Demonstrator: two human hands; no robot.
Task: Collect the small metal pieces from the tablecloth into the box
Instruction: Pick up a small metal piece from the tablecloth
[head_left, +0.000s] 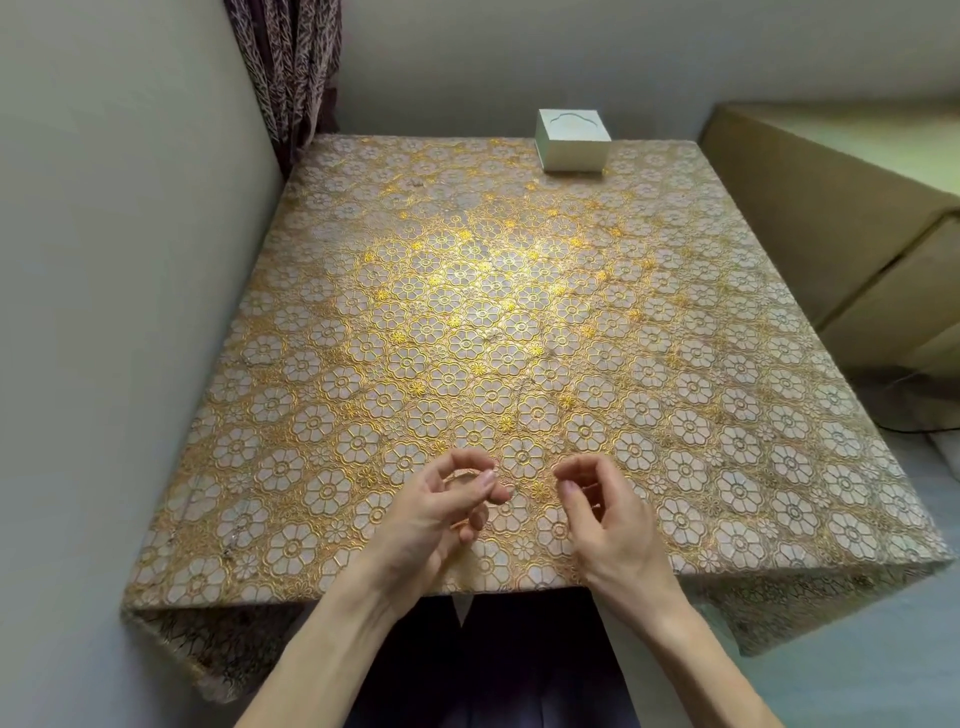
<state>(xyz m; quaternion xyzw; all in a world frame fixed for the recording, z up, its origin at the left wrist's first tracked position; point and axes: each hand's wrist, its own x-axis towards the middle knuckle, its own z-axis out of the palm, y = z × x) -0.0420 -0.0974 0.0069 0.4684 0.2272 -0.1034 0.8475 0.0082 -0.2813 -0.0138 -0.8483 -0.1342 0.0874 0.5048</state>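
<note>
Left hand (447, 512), right hand (605, 517), both curled, one tablecloth (467, 312), one box (574, 145)

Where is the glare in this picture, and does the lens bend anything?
Head view: bright gold glare sits on the middle of the tablecloth, dimming toward its edges; the wide lens splays its sides outward and makes the box at the far edge look small; the left hand and right hand are slightly soft; the busy gold pattern would hide anything small.
</note>
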